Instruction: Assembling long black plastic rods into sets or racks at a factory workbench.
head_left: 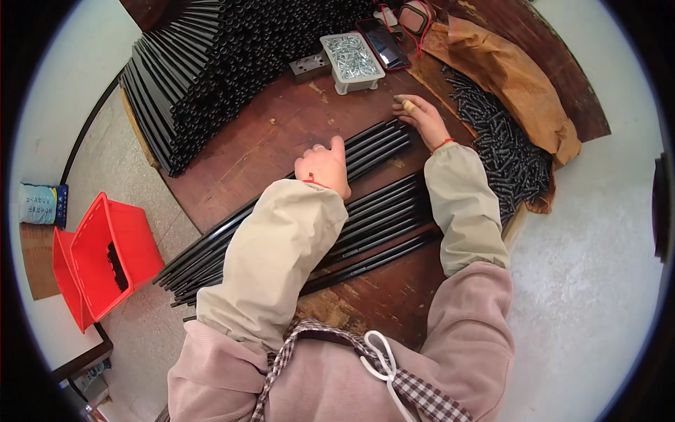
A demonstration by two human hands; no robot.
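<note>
Several long black tubes (380, 204) lie slanting across the reddish-brown table in front of me, in a far group and a near group. My left hand (325, 167) is on the far group, its fingers curled over those tubes a little short of their right ends. Just beyond these ends is my right hand (423, 121), thumb and fingers pinched together. Something small and dark shows at its fingertips, too small to name. To the right of that hand, a heap of small black ribbed plugs (503, 151) lies on brown wrapping.
A large stack of black tubes (204, 77) fills the far left. A white tray of small metal pins (354, 60) stands beside a metal block (309, 68) and a phone (384, 43). Crumpled brown paper (506, 70) borders the plugs. Red bins (133, 239) stand left of the table.
</note>
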